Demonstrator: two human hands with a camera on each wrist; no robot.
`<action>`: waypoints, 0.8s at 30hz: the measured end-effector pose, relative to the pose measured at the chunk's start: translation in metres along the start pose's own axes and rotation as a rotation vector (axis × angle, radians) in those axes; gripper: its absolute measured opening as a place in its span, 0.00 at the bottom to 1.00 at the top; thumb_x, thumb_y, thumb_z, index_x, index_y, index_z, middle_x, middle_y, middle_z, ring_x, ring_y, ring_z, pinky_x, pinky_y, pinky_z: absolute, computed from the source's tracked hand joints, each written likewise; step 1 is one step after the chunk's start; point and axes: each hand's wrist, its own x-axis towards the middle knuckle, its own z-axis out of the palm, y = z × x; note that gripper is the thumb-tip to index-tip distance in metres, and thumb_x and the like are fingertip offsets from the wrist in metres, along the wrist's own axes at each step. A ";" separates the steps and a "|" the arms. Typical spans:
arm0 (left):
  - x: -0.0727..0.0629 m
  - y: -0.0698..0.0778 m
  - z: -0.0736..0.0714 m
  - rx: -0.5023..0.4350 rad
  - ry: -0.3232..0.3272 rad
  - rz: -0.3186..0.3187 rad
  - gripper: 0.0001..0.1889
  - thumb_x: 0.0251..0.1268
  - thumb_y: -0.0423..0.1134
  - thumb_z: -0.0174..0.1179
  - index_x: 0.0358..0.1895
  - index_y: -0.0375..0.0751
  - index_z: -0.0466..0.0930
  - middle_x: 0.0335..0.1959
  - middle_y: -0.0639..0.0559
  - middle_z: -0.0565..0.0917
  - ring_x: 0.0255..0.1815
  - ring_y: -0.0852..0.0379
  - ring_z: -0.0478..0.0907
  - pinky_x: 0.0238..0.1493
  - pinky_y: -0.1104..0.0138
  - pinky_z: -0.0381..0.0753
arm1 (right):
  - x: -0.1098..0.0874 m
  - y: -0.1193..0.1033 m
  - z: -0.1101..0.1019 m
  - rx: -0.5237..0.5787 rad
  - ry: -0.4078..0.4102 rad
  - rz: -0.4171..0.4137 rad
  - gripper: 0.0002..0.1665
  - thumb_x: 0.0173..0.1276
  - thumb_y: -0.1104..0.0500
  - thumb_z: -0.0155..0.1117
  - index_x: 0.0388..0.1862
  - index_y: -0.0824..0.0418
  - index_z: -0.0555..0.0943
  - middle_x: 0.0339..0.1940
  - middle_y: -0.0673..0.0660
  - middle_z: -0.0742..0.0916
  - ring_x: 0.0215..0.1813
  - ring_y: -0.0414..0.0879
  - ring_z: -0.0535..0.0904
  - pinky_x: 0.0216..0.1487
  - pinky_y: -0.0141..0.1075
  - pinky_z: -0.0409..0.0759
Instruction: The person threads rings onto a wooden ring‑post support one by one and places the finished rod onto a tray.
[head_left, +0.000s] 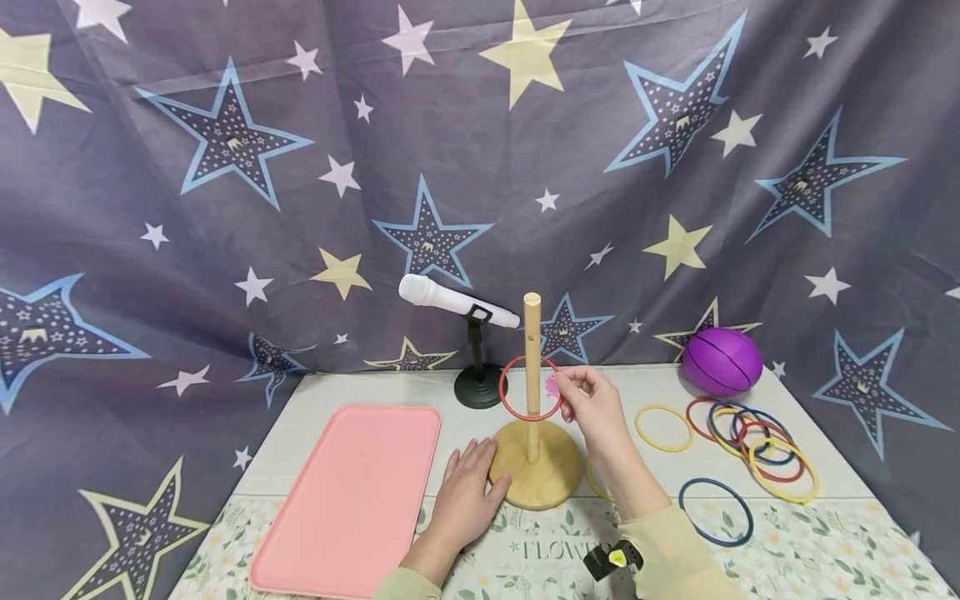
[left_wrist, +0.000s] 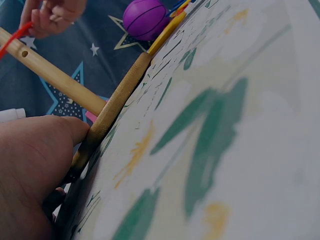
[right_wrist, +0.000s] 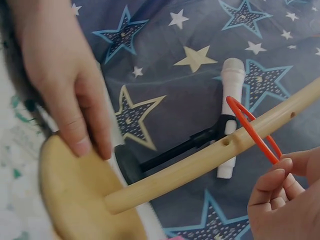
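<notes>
First inspector: What do we enter first?

Second inspector: We enter a purple star-print backdrop (head_left: pixel 465 125) hanging behind a bench (head_left: pixel 397 388), whose nearer part carries a flower pattern.

First inspector: Next in size?

Second inspector: We find a pink tray (head_left: pixel 352 500) lying flat at the left, then a wooden stand near the middle, its post (head_left: pixel 532 325) upright on a round base (head_left: pixel 551 471). Beyond it, to the left, a white microphone (head_left: pixel 450 298) sits sloping in a black holder (head_left: pixel 468 392).

First inspector: The hands?

Second inspector: We observe the left hand (head_left: pixel 465 492) lying low beside the base, fingers extended and touching its edge. The right hand (head_left: pixel 596 408) is raised beside the post, its fingers pinching a red ring (right_wrist: pixel 261 142).

First inspector: And the smaller items?

Second inspector: We list a purple ball (head_left: pixel 722 362) at the rear right. In front of it lie overlapping rings (head_left: pixel 801 501) in red, blue and yellow, with a separate yellow ring (head_left: pixel 664 407) to their left and a separate blue ring (head_left: pixel 752 523) nearer the front.

First inspector: Where do we place the red ring?

Second inspector: Around the post, below its top end.
</notes>
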 end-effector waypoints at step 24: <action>0.000 0.005 -0.003 -0.009 -0.006 -0.013 0.33 0.83 0.47 0.63 0.80 0.30 0.72 0.81 0.34 0.73 0.86 0.34 0.63 0.87 0.37 0.51 | -0.011 0.059 -0.028 -0.140 -0.015 0.137 0.09 0.81 0.64 0.69 0.48 0.70 0.81 0.27 0.53 0.80 0.24 0.39 0.73 0.24 0.27 0.73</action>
